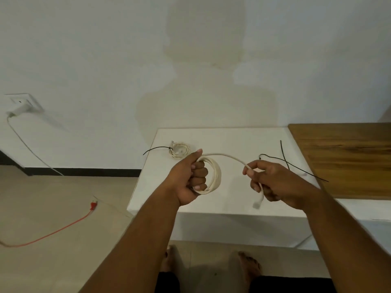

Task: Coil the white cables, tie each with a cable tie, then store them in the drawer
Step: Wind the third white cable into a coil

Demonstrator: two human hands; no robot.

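My left hand (pixel 190 176) grips a coil of white cable (pixel 215 176) above the white cabinet top (pixel 232 142). The free end of the same cable arcs right to my right hand (pixel 275 182), which pinches it near its white connector (pixel 257 205). A second white cable coil (pixel 179 150), bound with a black cable tie, lies at the back left of the cabinet top. Two loose black cable ties (pixel 296 166) lie crossed on the top, to the right of my right hand.
A wooden tabletop (pixel 349 157) adjoins the cabinet on the right. On the floor at left lies an orange cord with a plug (pixel 93 206). A wall socket (pixel 23 103) holds a white adapter whose cable runs down. My feet stand in front of the cabinet.
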